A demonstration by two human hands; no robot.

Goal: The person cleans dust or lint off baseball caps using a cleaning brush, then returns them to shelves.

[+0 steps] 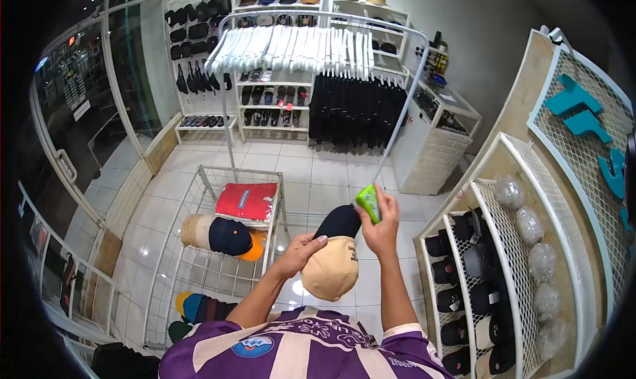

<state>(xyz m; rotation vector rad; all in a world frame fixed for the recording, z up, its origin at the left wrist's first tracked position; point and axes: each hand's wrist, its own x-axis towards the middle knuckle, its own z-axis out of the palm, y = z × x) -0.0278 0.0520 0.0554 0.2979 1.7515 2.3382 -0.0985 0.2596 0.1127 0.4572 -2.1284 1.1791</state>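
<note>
My left hand (299,254) is closed on a baseball cap (329,273) with a tan crown and a black brim (340,225), the thumb lying across the crown near the brim. Small dark lettering shows on the crown's right side. My right hand (381,223) grips a bright green, hand-sized block (369,204) just right of the brim. Its kind cannot be made out. The cap hangs in front of my chest, brim pointing away from me.
A wire rack (281,210) on the left bears a folded red garment (246,201) and stacked caps (228,236). White shelves (487,213) with caps stand at right, plastic-wrapped balls (529,225) beside them. Ahead are a clothes rail (324,13) with white hangers and a counter (430,144).
</note>
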